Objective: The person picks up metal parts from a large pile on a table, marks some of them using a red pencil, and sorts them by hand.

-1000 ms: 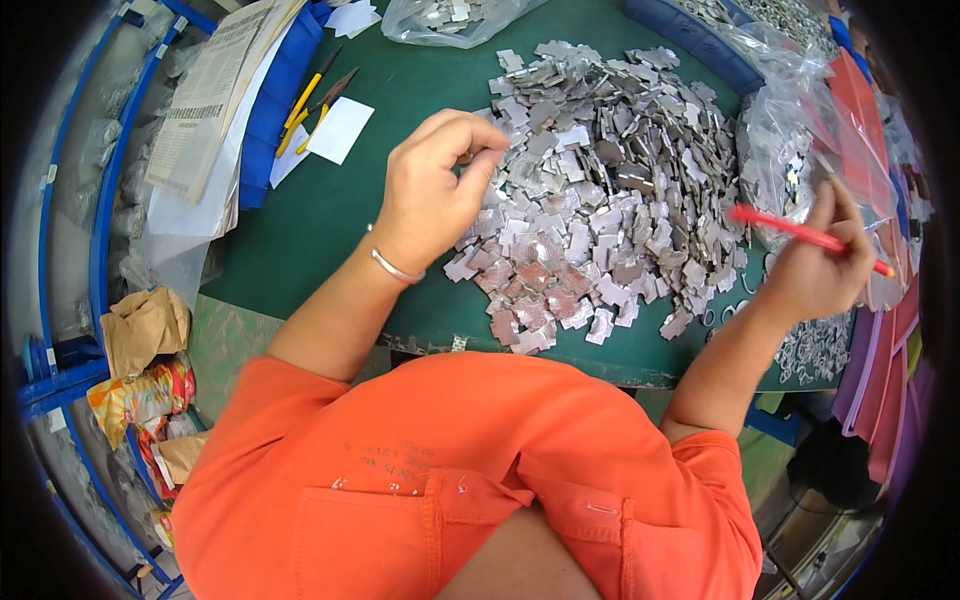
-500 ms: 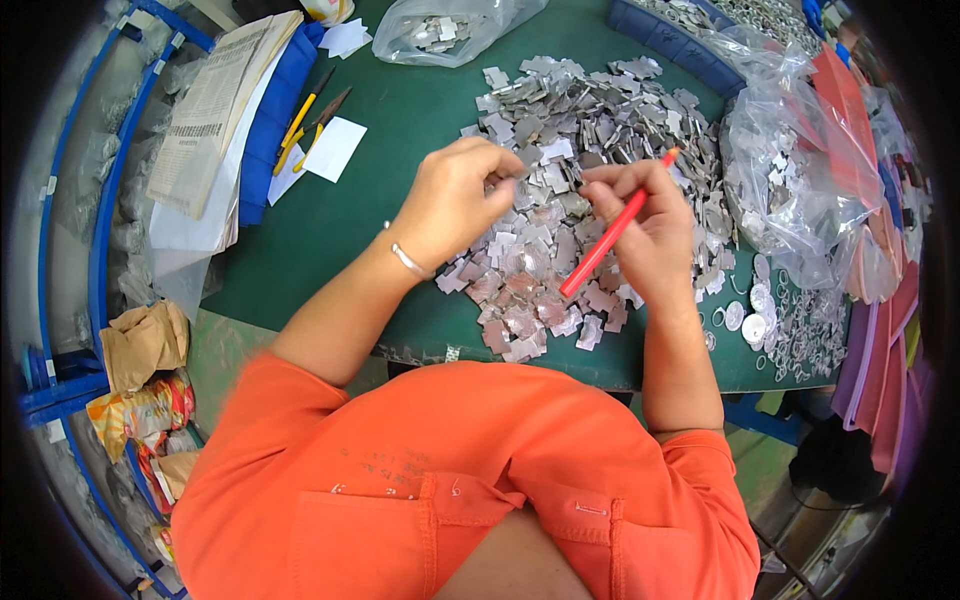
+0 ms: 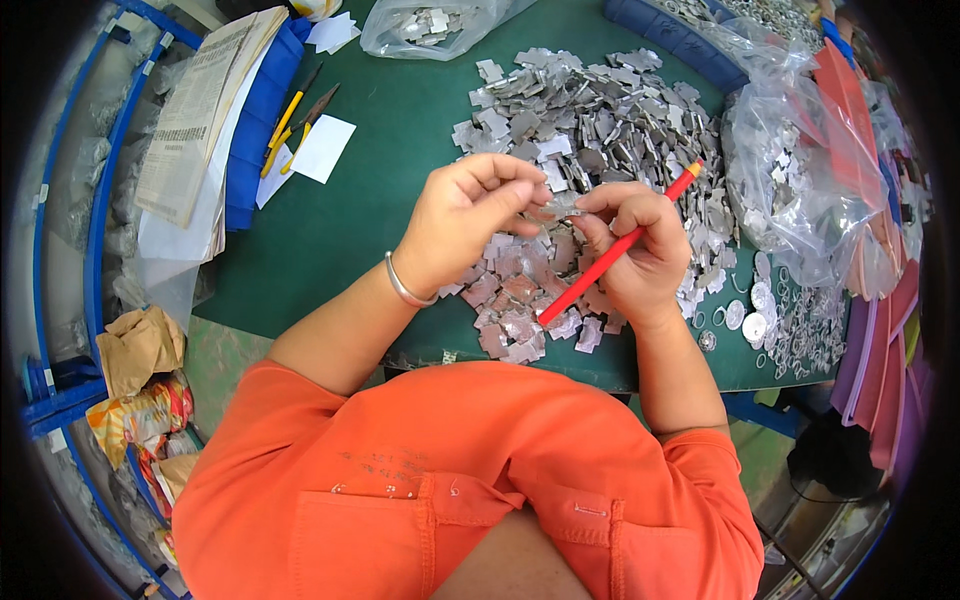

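Observation:
Over the heap of flat silver metal pieces [image 3: 640,130], my two hands are close together. My right hand [image 3: 645,250] holds a long red pencil [image 3: 600,270], slanting across the fingers, its yellow end up to the right. Its thumb and index fingertip also pinch a small flat metal piece [image 3: 566,212]. Beside that piece, my left hand [image 3: 465,210] has bent, parted fingers and a silver bangle at the wrist. Whether its fingertips touch the piece is hard to make out. More pieces [image 3: 515,300], duller and pinkish, lie below the hands.
Pliers with yellow handles [image 3: 300,130] and a white card [image 3: 324,148] lie at left, by a blue bin [image 3: 262,130] with newspapers [image 3: 200,130]. A clear bag [image 3: 800,180] sits at right, above rings and discs [image 3: 755,315]. A blue tray [image 3: 690,45] stands at the back.
My left hand has moved down and right, and its fingers have spread. The hands are closer together, with a metal piece now visible at the right fingertips. The red pencil has shifted slightly.

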Demonstrator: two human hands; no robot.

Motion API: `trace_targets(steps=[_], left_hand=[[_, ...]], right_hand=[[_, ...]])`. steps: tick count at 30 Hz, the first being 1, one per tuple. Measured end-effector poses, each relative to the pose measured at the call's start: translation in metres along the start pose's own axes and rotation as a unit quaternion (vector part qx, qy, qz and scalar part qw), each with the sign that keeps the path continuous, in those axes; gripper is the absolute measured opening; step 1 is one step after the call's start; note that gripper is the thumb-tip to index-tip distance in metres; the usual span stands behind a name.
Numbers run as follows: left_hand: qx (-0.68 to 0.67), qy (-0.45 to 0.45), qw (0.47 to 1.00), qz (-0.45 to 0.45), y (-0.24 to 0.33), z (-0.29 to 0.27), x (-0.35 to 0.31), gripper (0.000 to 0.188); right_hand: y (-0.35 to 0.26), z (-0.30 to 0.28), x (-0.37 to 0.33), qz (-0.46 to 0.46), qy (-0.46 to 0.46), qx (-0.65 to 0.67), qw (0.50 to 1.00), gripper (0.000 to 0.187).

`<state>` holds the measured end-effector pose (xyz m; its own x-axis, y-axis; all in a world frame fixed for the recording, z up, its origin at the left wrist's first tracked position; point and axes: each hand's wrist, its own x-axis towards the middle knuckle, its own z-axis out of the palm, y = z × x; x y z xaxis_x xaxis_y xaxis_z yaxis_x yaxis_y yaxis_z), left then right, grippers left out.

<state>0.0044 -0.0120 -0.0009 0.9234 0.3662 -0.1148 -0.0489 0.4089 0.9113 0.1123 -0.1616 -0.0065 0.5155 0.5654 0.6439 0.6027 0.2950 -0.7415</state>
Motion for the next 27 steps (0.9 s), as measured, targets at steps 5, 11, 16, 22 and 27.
trace_targets(steps=[5,11,16,22,27], left_hand=[[0.006,-0.091,0.986,-0.138,0.011,-0.007,-0.001,0.020],[0.014,-0.037,0.998,-0.058,0.005,-0.003,-0.003,0.017],[0.263,-0.051,0.910,0.317,-0.007,-0.005,0.002,0.016],[0.363,-0.017,0.827,0.428,-0.004,0.005,0.001,0.018],[0.451,0.131,0.791,0.393,0.018,-0.019,0.004,0.012]], right_hand=[[0.000,0.005,0.003,-0.083,0.000,-0.082,0.993,0.030],[-0.003,0.008,-0.001,0.211,0.084,0.141,0.964,0.014],[-0.012,0.001,0.001,0.350,0.002,0.223,0.910,0.017],[-0.010,0.005,-0.003,0.238,0.016,0.190,0.953,0.021],[-0.010,-0.078,0.029,-0.218,0.179,-0.353,0.892,0.024]])
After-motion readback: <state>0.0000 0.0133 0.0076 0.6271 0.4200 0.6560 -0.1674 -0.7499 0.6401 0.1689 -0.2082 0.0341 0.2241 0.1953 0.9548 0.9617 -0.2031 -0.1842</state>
